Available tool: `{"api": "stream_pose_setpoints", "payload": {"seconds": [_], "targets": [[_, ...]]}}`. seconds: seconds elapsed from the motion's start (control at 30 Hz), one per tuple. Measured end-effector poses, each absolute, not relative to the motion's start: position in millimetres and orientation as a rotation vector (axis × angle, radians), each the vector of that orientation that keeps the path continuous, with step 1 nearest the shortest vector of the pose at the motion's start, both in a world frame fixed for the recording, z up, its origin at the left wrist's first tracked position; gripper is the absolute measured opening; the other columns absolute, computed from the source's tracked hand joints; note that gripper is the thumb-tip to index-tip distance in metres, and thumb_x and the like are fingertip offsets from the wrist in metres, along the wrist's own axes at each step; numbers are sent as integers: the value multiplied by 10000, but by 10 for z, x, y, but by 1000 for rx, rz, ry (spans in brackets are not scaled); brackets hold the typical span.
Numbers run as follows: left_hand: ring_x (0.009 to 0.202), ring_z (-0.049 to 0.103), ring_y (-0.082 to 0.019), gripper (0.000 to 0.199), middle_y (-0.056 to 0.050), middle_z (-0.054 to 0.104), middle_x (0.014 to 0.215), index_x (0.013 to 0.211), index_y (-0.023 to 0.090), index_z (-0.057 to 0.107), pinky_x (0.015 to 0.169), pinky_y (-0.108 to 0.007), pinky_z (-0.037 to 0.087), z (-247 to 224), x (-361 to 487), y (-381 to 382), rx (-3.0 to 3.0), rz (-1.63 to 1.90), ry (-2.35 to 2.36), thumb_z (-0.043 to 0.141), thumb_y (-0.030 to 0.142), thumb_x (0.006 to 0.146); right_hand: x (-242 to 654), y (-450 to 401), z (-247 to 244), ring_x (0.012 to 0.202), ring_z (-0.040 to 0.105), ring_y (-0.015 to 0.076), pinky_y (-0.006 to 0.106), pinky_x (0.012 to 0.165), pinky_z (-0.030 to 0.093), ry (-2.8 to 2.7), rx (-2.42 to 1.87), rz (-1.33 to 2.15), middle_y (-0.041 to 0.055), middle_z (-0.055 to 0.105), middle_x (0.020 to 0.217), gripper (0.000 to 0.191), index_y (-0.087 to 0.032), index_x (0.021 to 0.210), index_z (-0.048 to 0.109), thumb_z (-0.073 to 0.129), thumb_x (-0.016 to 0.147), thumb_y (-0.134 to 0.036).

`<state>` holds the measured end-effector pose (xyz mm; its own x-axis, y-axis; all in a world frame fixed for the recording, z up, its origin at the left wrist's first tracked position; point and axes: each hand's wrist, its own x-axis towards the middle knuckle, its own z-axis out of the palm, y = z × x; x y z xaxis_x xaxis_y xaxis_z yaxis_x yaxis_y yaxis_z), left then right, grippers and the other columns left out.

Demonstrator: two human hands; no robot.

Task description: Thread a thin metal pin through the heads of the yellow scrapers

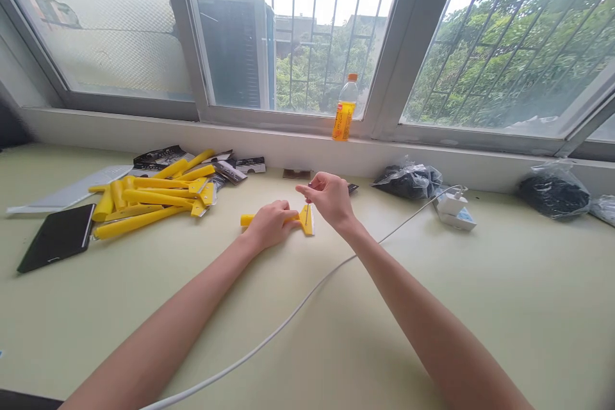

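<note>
My left hand (273, 225) is wrapped round the handle of a yellow scraper (306, 220), pressing it on the table. The scraper's wide head points right, with a pale blade along its edge. Above that head, my right hand (330, 197) pinches a thin-shafted screwdriver (307, 213). Its slim metal shaft runs down to the scraper's head, and its handle is mostly hidden by my fingers. To the left lies a pile of yellow scrapers (154, 195), several of them overlapping.
A black tablet-like slab (57, 238) lies at left. Black packets (230, 172) sit behind the pile. A white cable (288, 320) crosses the table to a charger (452, 202). Bags of black items (408, 179) line the sill, where a drink bottle (344, 112) stands.
</note>
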<state>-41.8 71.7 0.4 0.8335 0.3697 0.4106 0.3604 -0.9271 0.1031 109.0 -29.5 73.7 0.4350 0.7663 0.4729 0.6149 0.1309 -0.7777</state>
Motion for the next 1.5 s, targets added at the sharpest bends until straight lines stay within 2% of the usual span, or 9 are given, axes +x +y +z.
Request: {"api": "stream_pose_setpoints", "payload": {"seconds": [0.2,0.4,0.63,0.77,0.87,1.0,1.1,1.17,1.5], "targets": [[817,571,-199,272,-39,609,885,942,274,742,678,-307,395,22,-411,703,2983,671,597,513,417,982,1061,-321,757,530,531,132,244,557,313,-1372,-1683,-74,-43,478,509,374,-218,564,390,607,846,-331],[834,580,-199,278,-37,616,900,944,275,741,695,-308,404,43,-411,689,2983,647,616,506,419,980,1066,-314,746,490,383,120,269,562,231,-1444,-1876,-342,-35,447,487,355,-205,538,438,524,876,-270],[827,582,-200,269,-44,613,894,948,279,749,707,-300,416,47,-410,693,2969,647,604,514,407,981,1200,-302,717,520,495,167,301,568,225,-1434,-2048,-473,52,522,483,549,-194,475,501,478,987,-392],[826,582,-203,264,-43,604,880,934,277,746,711,-300,423,45,-417,701,2959,645,595,515,396,980,1179,-300,681,552,543,175,303,607,265,-1491,-2028,-478,62,568,546,546,-189,575,534,397,1043,-434],[816,584,-200,280,-41,595,874,923,276,740,708,-298,425,30,-421,711,2955,649,594,499,405,986,1125,-312,701,600,571,181,298,633,315,-1603,-1932,-279,57,647,673,424,-200,792,592,314,1069,-360],[797,584,-192,304,-39,592,876,888,264,728,700,-295,423,9,-417,717,2964,654,601,494,430,987,1134,-374,802,854,651,226,299,699,422,-1708,-1802,65,100,718,1050,277,-191,1102,597,339,1005,-222],[794,584,-189,300,-37,596,882,884,258,723,704,-297,423,9,-412,714,2972,653,610,496,425,988,1197,-411,850,1044,655,242,299,788,485,-1758,-1716,285,117,695,1205,327,-185,1240,573,395,965,-183],[803,587,-192,292,-38,600,887,899,258,726,712,-300,425,18,-409,710,2972,642,617,501,422,987,1233,-411,845,1032,677,220,286,788,516,-1772,-1601,475,102,706,1202,354,-207,1291,567,414,972,-194],[832,590,-198,279,-44,611,900,888,260,730,716,-296,423,36,-412,696,2970,633,622,517,412,984,1226,-340,740,864,725,208,281,715,532,-1607,-1373,560,55,735,903,185,-191,982,747,637,892,-308]]}}
